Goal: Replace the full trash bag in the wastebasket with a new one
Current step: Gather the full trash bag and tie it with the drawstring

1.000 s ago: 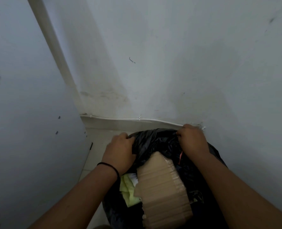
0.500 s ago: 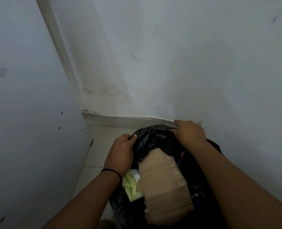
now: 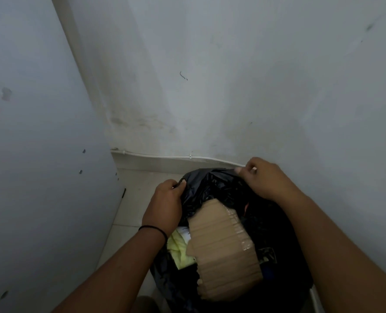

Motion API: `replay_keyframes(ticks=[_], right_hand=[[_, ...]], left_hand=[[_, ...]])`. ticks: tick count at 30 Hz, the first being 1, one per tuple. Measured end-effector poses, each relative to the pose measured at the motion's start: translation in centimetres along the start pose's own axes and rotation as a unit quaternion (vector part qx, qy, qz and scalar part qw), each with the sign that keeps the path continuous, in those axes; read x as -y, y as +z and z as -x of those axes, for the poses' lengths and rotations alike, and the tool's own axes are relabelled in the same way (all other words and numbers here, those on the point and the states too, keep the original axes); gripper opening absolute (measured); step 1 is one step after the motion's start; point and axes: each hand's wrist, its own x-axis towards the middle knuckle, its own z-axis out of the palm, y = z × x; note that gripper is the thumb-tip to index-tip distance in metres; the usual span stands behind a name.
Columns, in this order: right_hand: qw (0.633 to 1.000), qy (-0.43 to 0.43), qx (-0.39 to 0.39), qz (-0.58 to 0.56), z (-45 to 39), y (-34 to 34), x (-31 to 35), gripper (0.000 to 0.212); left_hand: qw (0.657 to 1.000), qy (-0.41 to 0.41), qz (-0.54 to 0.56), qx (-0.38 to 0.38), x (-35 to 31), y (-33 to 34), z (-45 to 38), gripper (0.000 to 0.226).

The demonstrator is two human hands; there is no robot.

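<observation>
A full black trash bag [image 3: 212,188] stands on the floor in a corner, low in the head view. A piece of brown cardboard [image 3: 223,249] and some yellow-green waste [image 3: 180,251] stick out of its open top. My left hand [image 3: 165,204] grips the bag's rim on its left side. My right hand [image 3: 264,177] pinches the far right part of the rim, close to the wall. The wastebasket itself is hidden under the bag.
White walls close in on the left [image 3: 40,177], ahead and on the right. A thin white cable [image 3: 176,156] runs along the skirting behind the bag. Pale floor tiles [image 3: 128,211] show to the left of the bag.
Both hands have pulled the bag's rim a little higher and further back. My right hand has shifted toward the wall.
</observation>
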Motion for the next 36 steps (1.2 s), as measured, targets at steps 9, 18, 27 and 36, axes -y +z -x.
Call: replay_keyframes(ticks=[9, 18, 27, 36], right_hand=[[0.971, -0.014, -0.145, 0.189, 0.1, 2.0, -1.7, 0.02], [0.996, -0.007, -0.092, 0.023, 2.2, 0.2, -1.7, 0.013], [0.992, 0.059, -0.108, 0.023, 2.6, 0.7, -1.4, 0.028], [0.985, -0.012, -0.104, 0.137, 0.9, 1.4, -1.6, 0.017]], left_hand=[[0.999, -0.008, -0.033, -0.012, 0.2, 0.0, 0.0, 0.049], [0.999, -0.016, -0.023, -0.018, 0.0, 0.1, 0.1, 0.049], [0.999, -0.007, -0.035, -0.016, -0.2, -0.2, 0.0, 0.049], [0.999, 0.003, -0.042, -0.017, 0.0, -0.2, -0.1, 0.049]])
